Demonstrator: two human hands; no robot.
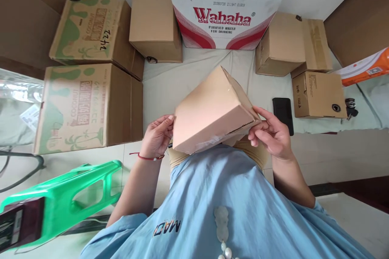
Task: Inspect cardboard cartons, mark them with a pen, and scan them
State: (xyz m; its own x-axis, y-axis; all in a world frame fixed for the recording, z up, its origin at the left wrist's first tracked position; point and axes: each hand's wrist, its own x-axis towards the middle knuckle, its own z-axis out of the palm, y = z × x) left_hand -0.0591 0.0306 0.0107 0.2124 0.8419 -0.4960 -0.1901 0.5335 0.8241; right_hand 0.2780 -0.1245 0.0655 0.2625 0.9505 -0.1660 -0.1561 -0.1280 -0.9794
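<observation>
A plain brown cardboard box (206, 105) is tilted in front of my body, at the near edge of the cloth-covered surface. Its left end is pinched by my left hand (157, 134), thumb on the near side. At the other end, my right hand (271, 132) grips the corner, with the forefinger along the edge and the other fingers curled. Clear tape shows on the lower side of the box, beside a dark slit along an edge. What lies inside the box is hidden.
Two coconut-printed cartons (75, 107) stand at left, with a plain box (153, 24) behind. A white Wahaha carton (226, 12) is at the back. Smaller boxes (319, 93) and a black phone (282, 114) are at right. A green plastic stool (67, 198) stands lower left.
</observation>
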